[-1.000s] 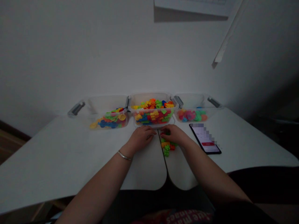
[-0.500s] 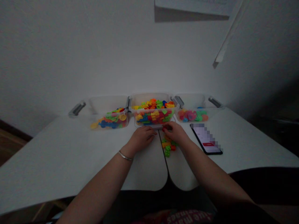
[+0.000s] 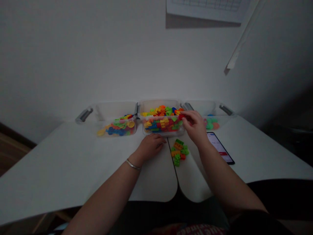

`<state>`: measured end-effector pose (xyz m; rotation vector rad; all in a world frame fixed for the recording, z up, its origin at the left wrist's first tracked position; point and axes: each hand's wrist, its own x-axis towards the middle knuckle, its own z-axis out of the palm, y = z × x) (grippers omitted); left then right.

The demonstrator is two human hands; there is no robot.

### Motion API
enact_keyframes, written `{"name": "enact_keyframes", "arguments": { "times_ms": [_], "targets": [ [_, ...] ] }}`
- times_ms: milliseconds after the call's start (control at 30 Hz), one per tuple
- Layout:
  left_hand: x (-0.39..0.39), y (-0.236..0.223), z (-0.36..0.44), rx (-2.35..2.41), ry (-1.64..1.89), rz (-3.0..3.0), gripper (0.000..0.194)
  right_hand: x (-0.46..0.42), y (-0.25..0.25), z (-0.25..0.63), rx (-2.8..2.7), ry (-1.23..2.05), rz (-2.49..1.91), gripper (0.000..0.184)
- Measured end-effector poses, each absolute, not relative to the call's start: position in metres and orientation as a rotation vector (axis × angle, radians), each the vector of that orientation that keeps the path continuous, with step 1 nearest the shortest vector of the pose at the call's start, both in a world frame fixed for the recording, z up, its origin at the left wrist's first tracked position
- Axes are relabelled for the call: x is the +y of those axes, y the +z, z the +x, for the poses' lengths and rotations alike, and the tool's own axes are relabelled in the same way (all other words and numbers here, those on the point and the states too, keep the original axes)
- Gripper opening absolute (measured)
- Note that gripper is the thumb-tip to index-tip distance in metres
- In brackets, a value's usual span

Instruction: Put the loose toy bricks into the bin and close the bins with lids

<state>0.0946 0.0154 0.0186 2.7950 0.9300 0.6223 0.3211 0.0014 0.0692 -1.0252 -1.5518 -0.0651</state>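
My right hand [image 3: 196, 128] is raised at the right front corner of the middle clear bin [image 3: 158, 104], pinching a small red toy block [image 3: 181, 116] between thumb and fingers. Inside that bin lies a heap of yellow, green, orange, red and blue blocks [image 3: 162, 112]. On the table just in front of the bin rests my left hand [image 3: 151, 146], palm down, its fingers loosely bent and holding nothing. To its right, a small group of green, orange and red blocks [image 3: 175, 153] lies beside the table seam.
Another clear bin [image 3: 114, 110] with coloured pieces stands to the left. A third bin [image 3: 204, 107], partly hidden by my right hand, holds round coloured pieces. A phone [image 3: 224, 152] lies near my right forearm. A gap [image 3: 176, 178] separates the two white tabletops.
My right hand has lifted the red block from the small group and carried it up to the middle bin's right side. My left hand has stayed on the table. The view has shifted slightly.
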Motion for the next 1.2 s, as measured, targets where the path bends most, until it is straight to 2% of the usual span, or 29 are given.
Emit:
{"name": "enact_keyframes", "arguments": {
  "times_ms": [267,667,867,1200],
  "targets": [
    [0.016,0.018,0.093,0.910,0.644,2.794,0.021,0.030,0.094,0.305,-1.627,-0.039,-1.229,0.022],
    [0.017,0.018,0.098,0.918,0.597,2.797,0.021,0.039,0.091,0.294,-1.813,-0.221,-1.669,0.033],
    [0.019,0.014,0.098,0.912,0.612,2.790,0.021,0.036,0.087,0.295,-1.861,-0.308,-1.620,0.036],
    [0.021,0.010,0.098,0.891,0.611,2.807,0.020,0.025,0.083,0.309,-1.844,-0.140,-1.244,0.026]
  ]
}}
